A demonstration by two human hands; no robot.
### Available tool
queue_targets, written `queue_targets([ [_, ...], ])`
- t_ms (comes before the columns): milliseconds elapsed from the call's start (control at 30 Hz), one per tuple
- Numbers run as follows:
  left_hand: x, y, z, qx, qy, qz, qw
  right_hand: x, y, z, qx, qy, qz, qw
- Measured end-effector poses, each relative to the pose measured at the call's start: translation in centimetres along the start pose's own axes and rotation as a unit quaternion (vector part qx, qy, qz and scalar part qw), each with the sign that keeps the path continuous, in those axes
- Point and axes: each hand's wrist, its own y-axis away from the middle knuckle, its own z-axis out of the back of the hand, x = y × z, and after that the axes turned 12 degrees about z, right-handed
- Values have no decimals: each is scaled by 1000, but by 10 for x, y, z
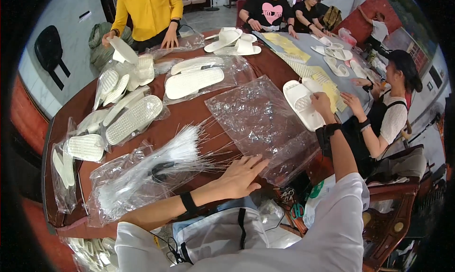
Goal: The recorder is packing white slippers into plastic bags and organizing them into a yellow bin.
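Note:
My left hand (241, 176) lies flat and open on the near edge of the dark red table (189, 113), touching a clear plastic bag (260, 118) that is spread out in front of me. My right hand (321, 103) reaches far forward and grips the heel end of a pair of white slippers (299, 104) lying at the table's right side. A bundle of thin white plastic strands (156, 160) in a clear bag lies just left of my left hand.
Bagged white slippers (132, 119) and loose soles (192, 81) cover the left and far table. Yellow sheets (289, 47) lie at the far right. A person in yellow (149, 11) stands opposite, two people in black (268, 9) sit beyond, and another person (388, 115) sits at my right.

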Motion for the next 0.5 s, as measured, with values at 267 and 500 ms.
queue_targets([
  [267,2,-2,-21,63,-60,0,996,56,63,15,-87,-77,93,989],
  [500,-11,47,44,43,-17,54,997,273,149,46,76,-239,143,957],
])
